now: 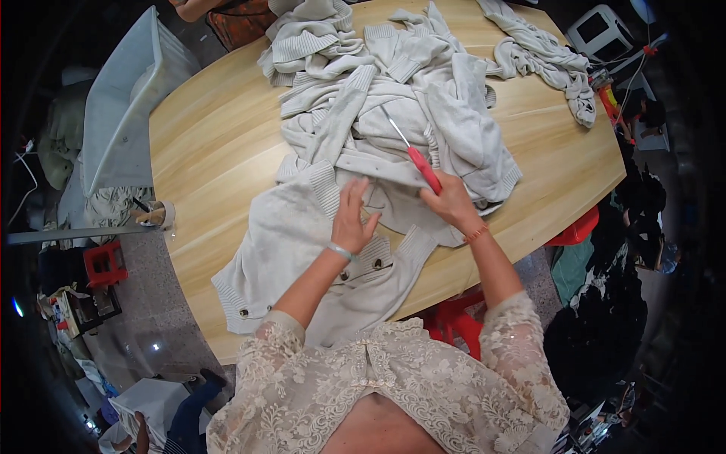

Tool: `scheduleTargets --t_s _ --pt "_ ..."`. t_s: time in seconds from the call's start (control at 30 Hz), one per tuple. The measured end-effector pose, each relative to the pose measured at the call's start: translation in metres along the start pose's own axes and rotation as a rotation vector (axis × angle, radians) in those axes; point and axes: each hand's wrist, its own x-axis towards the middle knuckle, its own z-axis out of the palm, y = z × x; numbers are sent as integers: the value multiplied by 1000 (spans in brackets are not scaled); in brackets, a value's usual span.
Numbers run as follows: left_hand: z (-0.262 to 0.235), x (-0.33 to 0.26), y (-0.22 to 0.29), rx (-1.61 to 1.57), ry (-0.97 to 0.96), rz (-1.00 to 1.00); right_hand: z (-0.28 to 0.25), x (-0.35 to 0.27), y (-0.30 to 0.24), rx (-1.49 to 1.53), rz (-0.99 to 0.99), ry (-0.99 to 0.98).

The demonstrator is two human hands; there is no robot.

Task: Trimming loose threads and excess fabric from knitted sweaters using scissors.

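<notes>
My right hand (451,201) is closed round the red handle of a slim tool (425,171). Its long, thin metal shaft points away and to the left over the heaped pale knitwear (461,125); the exact kind of tool is unclear. My left hand (354,221) hovers at or just above a cream knitted cardigan (287,227), fingers spread and slightly blurred, holding nothing. Dark buttons show along the cardigan's front, close to my left wrist. Its ribbed hem and cuffs lie toward the near edge of the wooden table (200,151).
More knitwear (541,49) trails to the far right table edge. A white plastic bin (125,98) stands at the left, beside a small cup (162,214) on the table edge. Red stools (106,263) are on the floor; dark cloth (597,325) lies at the right. Other people are partly visible.
</notes>
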Motion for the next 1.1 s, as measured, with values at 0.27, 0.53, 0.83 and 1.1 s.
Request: scheduleTargets --t_s 0.27,0.53,0.83,1.1 --pt "18 53 23 -270 -40 105 -88 -95 -88 242 -64 -149" --pt "-101 59 116 -708 320 232 -43 -93 -5 -107 36 503" --pt "-69 39 23 -307 -104 -145 -6 -37 75 -163 429 376" --pt "-36 30 105 -317 -219 -162 -133 -33 -48 616 -4 298"
